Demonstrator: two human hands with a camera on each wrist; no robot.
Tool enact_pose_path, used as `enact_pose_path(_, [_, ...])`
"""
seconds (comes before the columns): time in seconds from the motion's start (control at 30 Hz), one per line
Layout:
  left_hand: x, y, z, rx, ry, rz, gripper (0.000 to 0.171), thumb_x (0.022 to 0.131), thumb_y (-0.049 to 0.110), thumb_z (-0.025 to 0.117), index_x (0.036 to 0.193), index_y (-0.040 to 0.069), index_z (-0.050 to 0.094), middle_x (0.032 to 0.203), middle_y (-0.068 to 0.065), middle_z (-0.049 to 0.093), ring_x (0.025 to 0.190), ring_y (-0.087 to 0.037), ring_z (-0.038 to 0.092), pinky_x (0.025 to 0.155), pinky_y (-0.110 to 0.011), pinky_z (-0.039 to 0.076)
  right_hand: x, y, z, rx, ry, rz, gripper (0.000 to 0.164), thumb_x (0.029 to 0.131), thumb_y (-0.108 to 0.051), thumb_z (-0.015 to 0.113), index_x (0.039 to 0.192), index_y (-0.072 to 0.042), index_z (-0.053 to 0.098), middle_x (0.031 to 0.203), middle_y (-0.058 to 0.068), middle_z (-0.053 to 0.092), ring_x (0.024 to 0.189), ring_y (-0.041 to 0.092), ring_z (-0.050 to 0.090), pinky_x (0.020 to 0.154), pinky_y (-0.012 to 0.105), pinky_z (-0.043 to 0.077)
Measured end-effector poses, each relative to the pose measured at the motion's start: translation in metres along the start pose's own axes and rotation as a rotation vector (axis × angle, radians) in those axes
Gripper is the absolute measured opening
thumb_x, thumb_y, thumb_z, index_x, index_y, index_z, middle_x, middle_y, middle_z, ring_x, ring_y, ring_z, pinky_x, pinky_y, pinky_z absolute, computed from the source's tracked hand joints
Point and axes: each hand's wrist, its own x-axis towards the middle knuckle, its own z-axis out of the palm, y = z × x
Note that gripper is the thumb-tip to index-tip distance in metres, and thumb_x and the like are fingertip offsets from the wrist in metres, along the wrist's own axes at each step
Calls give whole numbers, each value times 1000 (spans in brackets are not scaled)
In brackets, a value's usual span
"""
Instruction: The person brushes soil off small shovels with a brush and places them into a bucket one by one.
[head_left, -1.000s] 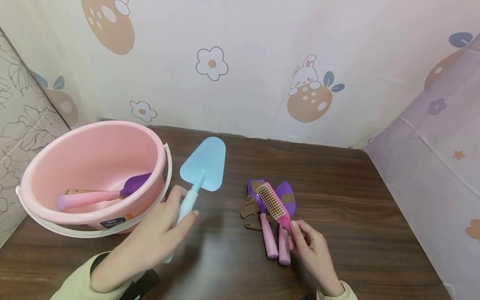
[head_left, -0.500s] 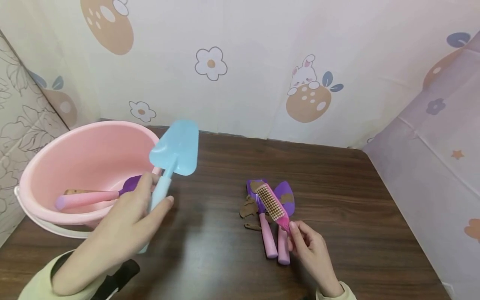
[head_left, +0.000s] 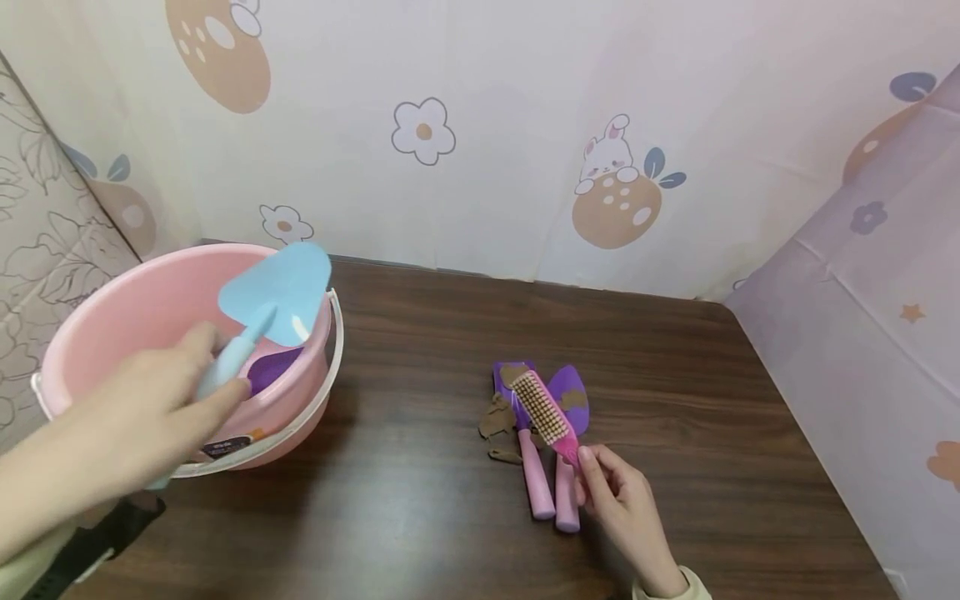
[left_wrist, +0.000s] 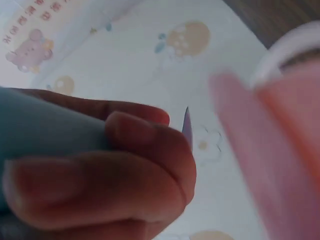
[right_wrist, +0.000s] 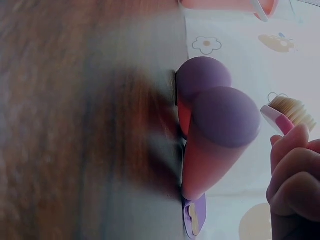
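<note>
My left hand grips a light blue hand trowel by its handle, holding it over the pink bucket with the blade pointing up and away. Inside the bucket, a purple blade shows; the rest of that tool is hidden behind my hand. The right hand pinches a small pink brush by its handle end, pale bristles facing up. Under and beside the brush lie two purple-bladed garden tools with pink handles, brown patches on their blades. In the left wrist view, fingers curl round the blue handle.
Flat brown pieces lie on the dark wooden table left of the purple tools. The bucket's white handle hangs down outside its rim. A patterned white sheet covers the wall behind.
My left hand has carried the blue trowel leftward from above the table to over the bucket. The right hand and the brush have stayed in place.
</note>
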Motion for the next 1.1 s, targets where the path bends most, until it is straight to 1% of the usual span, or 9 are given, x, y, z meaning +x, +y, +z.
enact_pose_path(0.1, [2,-15,-8,20,-38,-8,27,98,33,46,104,8,40,63,1,51,48,-10,45,46,-26,36,0,-1,1,-1,-3,3,23,100,-16,49,84,-6,63,54,1,51,42,4,41,37,24,36])
enact_pose_path(0.17, [4,-21,-10,72,-48,7,29,98,34,47,102,7,39,61,2,48,50,-9,44,49,-25,35,0,-1,1,-2,-7,9,24,100,-17,49,83,-7,63,54,0,51,42,3,40,37,24,35])
enact_pose_path(0.33, [6,-26,-9,149,-84,23,37,97,39,51,106,5,40,60,1,43,53,-10,44,52,-24,35,0,0,0,-2,-8,13,24,100,-17,49,82,-8,62,54,0,51,42,3,40,37,24,35])
enact_pose_path(0.5, [12,-33,-11,197,-126,15,32,98,35,47,101,4,39,60,2,43,50,-11,43,49,-25,34,0,1,-1,2,-2,14,23,100,-17,49,86,-7,64,55,0,51,43,4,41,37,24,36])
enact_pose_path(0.6, [15,-39,-15,232,-136,21,29,98,34,46,98,6,41,59,3,43,50,-9,41,50,-24,32,0,1,-1,-3,-6,15,23,100,-17,49,87,-6,64,55,0,52,42,4,41,37,24,36])
enact_pose_path(0.7, [18,-43,-20,258,-142,29,27,96,33,51,92,8,43,58,3,41,47,-8,41,50,-23,33,0,1,-2,-3,-4,22,24,100,-17,49,85,-6,64,55,-1,51,42,4,41,37,24,36])
enact_pose_path(0.9, [31,-35,-26,334,-138,72,23,83,29,65,84,11,51,60,4,40,57,-10,42,57,-26,33,0,3,-3,-5,0,12,23,100,-16,49,84,-6,63,54,-1,51,42,4,40,37,24,35])
enact_pose_path(1.0, [37,-28,-28,326,-151,73,22,79,27,68,77,13,52,58,4,42,55,-11,42,55,-26,32,0,2,-3,-4,-2,3,23,100,-16,49,84,-6,63,54,0,51,42,4,40,37,24,35])
enact_pose_path(1.1, [42,-23,-30,307,-163,84,18,77,23,69,75,13,55,57,4,44,53,-10,43,51,-26,33,-1,2,-3,-4,-3,-4,23,100,-16,50,83,-6,62,55,0,52,42,4,40,37,24,35])
